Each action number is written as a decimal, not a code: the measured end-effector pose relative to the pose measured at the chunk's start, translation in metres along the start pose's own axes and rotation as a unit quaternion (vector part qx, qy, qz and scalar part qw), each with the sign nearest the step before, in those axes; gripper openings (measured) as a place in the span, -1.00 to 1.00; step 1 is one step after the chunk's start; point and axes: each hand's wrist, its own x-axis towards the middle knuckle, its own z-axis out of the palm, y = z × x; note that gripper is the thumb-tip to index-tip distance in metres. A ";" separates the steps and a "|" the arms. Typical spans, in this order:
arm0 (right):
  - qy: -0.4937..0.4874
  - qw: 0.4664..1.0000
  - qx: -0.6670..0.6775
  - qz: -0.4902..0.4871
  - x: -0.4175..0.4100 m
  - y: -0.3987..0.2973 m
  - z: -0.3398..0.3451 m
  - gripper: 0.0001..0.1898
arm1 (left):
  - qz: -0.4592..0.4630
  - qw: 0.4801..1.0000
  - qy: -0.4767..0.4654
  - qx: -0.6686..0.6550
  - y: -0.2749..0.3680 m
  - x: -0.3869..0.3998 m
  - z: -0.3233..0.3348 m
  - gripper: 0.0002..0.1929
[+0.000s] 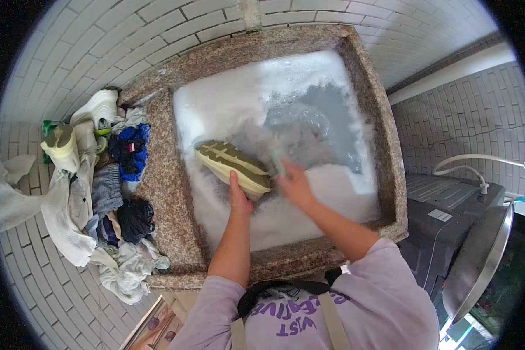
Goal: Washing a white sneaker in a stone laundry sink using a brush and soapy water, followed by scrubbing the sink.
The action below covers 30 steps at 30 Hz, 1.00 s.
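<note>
My left hand (239,194) grips a pale yellow sneaker (227,162) by its side, with its olive-and-yellow sole turned up. Just right of the sneaker, my right hand (295,181) holds a light green tool, blurred by motion; it looks like a brush, but its head cannot be made out. Both hands are over a stone sink (387,144) holding foamy water (332,113). A grey blurred patch, perhaps something under the water or splashing, lies beyond my right hand.
On the left ledge are a white sneaker (98,109), another yellow-soled shoe (61,148) and a heap of clothes (107,188). A tiled wall (157,26) rises behind the sink. At the right stand a dark grey appliance (446,201) with a hose and a large round metal lid or pan (479,262).
</note>
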 end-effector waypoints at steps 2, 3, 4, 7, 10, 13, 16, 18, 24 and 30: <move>-0.021 0.994 -0.070 -0.076 -0.008 -0.013 0.027 -0.34 | 0.002 1.000 0.027 0.015 -0.004 0.003 -0.006 -0.36; 0.010 0.994 -0.049 -0.097 -0.004 -0.014 0.039 -0.34 | 0.026 0.998 0.055 0.021 -0.005 0.006 -0.009 -0.39; 0.001 0.997 -0.077 -0.020 -0.001 -0.014 0.047 -0.34 | 0.008 0.998 0.051 0.023 -0.004 0.006 -0.014 -0.42; -0.039 0.996 -0.070 0.031 0.009 -0.015 0.058 -0.35 | 0.063 0.985 0.101 0.126 -0.005 0.006 -0.023 -0.35; -0.017 0.998 -0.026 0.048 0.001 -0.026 0.047 -0.44 | 0.048 0.997 0.067 0.007 0.004 0.004 -0.027 -0.30; -0.077 0.997 -0.018 -0.013 -0.012 -0.046 0.041 -0.45 | -0.019 0.999 0.003 -0.047 0.011 0.004 -0.024 -0.28; 0.013 0.996 -0.040 -0.073 0.003 -0.057 0.055 -0.44 | -0.019 0.998 -0.057 0.022 0.014 0.004 -0.019 -0.27; 0.015 0.990 -0.103 -0.093 0.036 -0.050 0.071 -0.42 | -0.047 0.997 -0.062 0.006 0.015 0.003 -0.018 -0.25; 0.096 0.951 -0.275 -0.103 0.112 0.013 0.062 -0.41 | -0.032 0.994 -0.108 -0.002 0.024 -0.001 -0.017 -0.25; 0.131 0.986 -0.098 0.028 0.060 0.017 -0.002 -0.42 | -0.003 0.999 -0.044 0.016 0.015 0.004 -0.019 -0.28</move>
